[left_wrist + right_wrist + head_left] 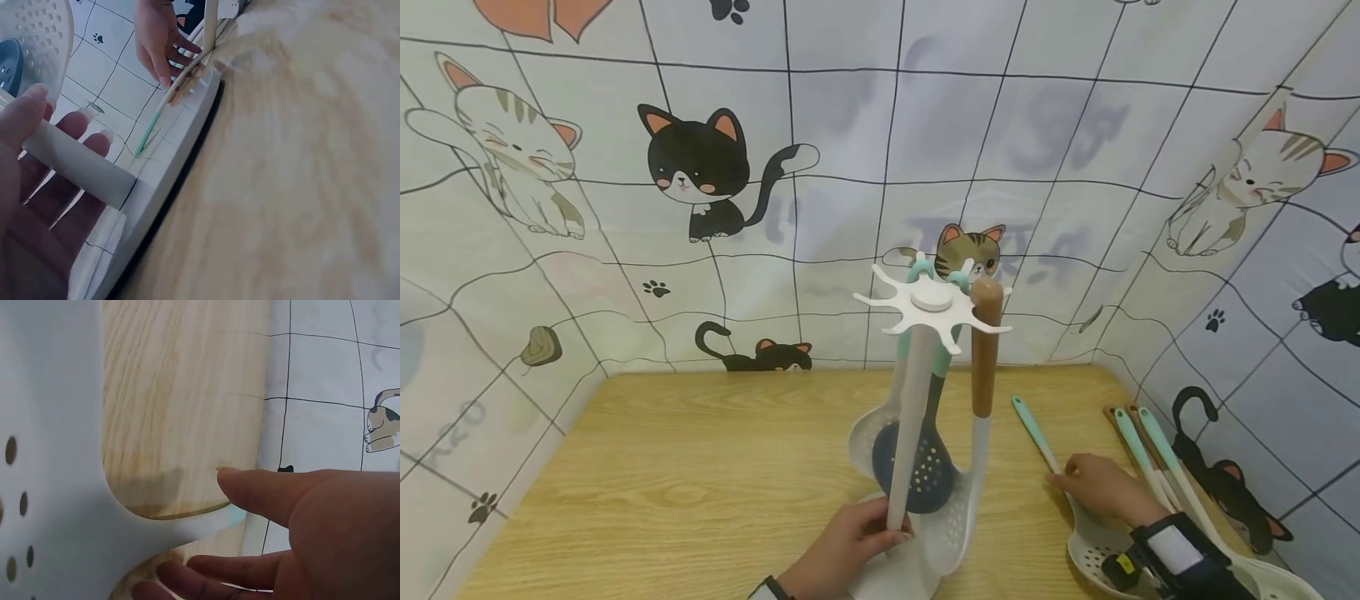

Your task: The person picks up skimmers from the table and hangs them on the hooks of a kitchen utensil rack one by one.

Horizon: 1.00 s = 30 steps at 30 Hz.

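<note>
My left hand (850, 542) grips the lower post (913, 417) of a white utensil stand with a star-shaped hook top (931, 295). Hanging from it are a dark blue skimmer (934, 475), a white slotted utensil (951, 517) with a brown handle, and a white-headed utensil (863, 442) behind. My right hand (1101, 486) is at the handle of a white skimmer (1086, 542) with a mint-green end. In the right wrist view that handle passes between the thumb (250, 487) and the loosely extended fingers (212, 575), with a gap visible beside the thumb.
Several utensils with mint and brown handles (1157, 442) lie along the right side of the wooden tabletop (700, 467). A cat-print sheet (850, 167) with grid lines rises at the back and both sides. The stand's white base (169, 169) sits on the wood.
</note>
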### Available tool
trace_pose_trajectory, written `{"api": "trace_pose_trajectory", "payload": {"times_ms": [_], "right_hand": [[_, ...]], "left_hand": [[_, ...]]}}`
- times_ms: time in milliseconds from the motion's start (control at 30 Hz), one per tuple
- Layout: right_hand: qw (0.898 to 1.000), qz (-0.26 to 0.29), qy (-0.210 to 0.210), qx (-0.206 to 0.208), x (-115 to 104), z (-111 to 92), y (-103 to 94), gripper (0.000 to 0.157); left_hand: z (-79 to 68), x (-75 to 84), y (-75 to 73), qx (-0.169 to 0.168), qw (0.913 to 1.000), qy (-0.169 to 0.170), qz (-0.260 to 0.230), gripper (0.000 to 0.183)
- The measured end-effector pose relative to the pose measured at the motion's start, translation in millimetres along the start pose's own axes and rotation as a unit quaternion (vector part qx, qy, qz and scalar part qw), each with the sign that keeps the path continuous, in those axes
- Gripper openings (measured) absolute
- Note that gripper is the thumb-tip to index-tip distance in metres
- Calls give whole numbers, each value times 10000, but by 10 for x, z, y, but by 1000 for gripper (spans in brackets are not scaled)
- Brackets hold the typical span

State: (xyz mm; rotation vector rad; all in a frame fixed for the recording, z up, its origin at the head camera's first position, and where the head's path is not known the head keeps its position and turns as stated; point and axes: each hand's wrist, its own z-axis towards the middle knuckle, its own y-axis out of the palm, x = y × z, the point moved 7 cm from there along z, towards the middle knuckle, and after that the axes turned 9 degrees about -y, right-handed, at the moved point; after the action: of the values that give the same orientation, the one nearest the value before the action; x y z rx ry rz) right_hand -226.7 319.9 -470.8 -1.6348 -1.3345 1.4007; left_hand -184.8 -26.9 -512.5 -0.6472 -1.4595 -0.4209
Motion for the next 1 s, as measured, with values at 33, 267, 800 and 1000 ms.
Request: {"api": "trace_pose_trajectory", "payload": {"times_ms": [33,267,800,1000], "right_hand": [[10000,57,18,18,9,6,14,55],[9986,477,215,71,63,35,97,28],[9971,760,43,77,13,-4,96,26],[9939,1076,64,233,-15,-8,80,16]], "left_hand": [[1,-11,16,-142,9998,-115,-71,23],[9,-57,68,-549,9970,-400,-366,29],[44,-51,11,-303,9995,-81,39,22],[50,-83,1,-140,9999,-51,3,21]]}}
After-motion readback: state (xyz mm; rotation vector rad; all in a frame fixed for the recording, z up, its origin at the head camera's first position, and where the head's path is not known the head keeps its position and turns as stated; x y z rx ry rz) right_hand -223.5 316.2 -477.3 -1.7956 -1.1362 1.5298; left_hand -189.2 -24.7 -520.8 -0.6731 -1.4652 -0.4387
